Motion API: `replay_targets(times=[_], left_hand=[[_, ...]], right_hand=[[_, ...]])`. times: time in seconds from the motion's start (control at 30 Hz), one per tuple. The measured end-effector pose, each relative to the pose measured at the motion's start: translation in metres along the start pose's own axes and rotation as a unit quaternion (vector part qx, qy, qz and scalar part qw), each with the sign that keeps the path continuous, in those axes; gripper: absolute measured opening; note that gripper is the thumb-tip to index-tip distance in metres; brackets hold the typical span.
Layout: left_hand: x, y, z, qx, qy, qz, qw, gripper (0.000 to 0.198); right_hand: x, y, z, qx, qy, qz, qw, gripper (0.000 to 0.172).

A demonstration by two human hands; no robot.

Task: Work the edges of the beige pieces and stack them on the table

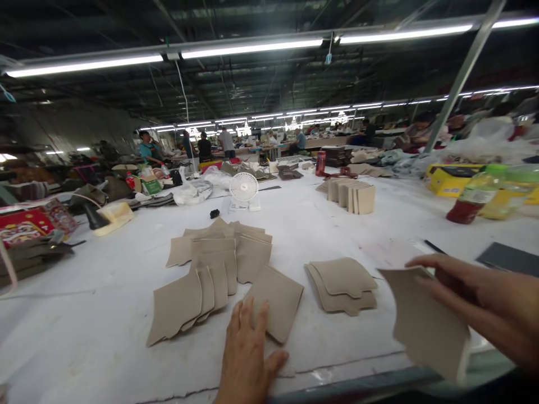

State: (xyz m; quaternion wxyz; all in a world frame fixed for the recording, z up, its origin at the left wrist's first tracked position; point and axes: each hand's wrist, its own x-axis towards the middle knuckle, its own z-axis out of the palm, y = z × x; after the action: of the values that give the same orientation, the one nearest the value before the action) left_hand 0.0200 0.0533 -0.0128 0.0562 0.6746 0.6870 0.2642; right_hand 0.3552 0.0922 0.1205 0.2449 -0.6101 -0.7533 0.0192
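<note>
My left hand (248, 342) lies with fingers stretched out on the near edge of a beige cut panel (278, 297), flat on the white table. In my right hand (471, 297), pinched between thumb and fingers, a beige fabric panel (425, 320) hangs tilted above the table's front edge, slightly blurred. Between the hands lie a few notched beige pieces (343, 278), overlapping. Left of my left hand, several similar panels (181, 300) are fanned out, with more overlapping panels (252, 252) behind them.
A small white fan (243, 188) stands mid-table. Beyond it, to the right, is a row of beige panels (357, 196). Bottles (475, 196) and a yellow box (450, 178) stand at right; a dark sheet (509, 258) lies nearer. A red box (33, 221) is far left. People work in the background.
</note>
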Motion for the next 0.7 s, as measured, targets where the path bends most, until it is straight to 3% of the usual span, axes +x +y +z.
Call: replay_targets(times=[0.03,0.1,0.17,0.27,0.37,0.47,0.6,0.7], left_hand=[[0.002,-0.004,0.004,0.033,-0.009,-0.006,0.999,0.071],[0.005,-0.011,0.012,0.063,-0.023,0.014,0.998,0.065],[0.004,-0.014,0.020,0.086,-0.008,0.063,0.994,0.055],[0.000,-0.016,0.029,0.148,0.071,0.154,0.974,0.035],[-0.002,-0.016,0.037,0.165,0.137,0.231,0.949,0.019],[0.000,-0.014,0.042,0.108,0.162,0.232,0.953,0.019],[-0.002,-0.006,0.045,0.014,0.135,0.181,0.974,0.014],[-0.014,-0.003,0.050,0.010,0.124,0.212,0.969,0.015]], right_hand=[[0.018,-0.003,-0.005,-0.108,0.005,0.006,0.994,0.024],[0.053,-0.013,0.005,-0.252,-0.056,0.030,0.966,0.020],[0.083,-0.024,0.032,-0.259,-0.081,0.012,0.963,0.021],[0.108,-0.036,0.078,-0.204,-0.095,-0.022,0.974,0.021],[0.101,-0.046,0.108,-0.127,-0.096,-0.054,0.986,0.037],[0.073,-0.064,0.127,-0.015,-0.132,-0.095,0.987,0.027],[0.040,-0.088,0.158,0.118,-0.200,-0.103,0.967,0.021],[0.031,-0.096,0.183,0.197,-0.211,-0.071,0.955,0.017]])
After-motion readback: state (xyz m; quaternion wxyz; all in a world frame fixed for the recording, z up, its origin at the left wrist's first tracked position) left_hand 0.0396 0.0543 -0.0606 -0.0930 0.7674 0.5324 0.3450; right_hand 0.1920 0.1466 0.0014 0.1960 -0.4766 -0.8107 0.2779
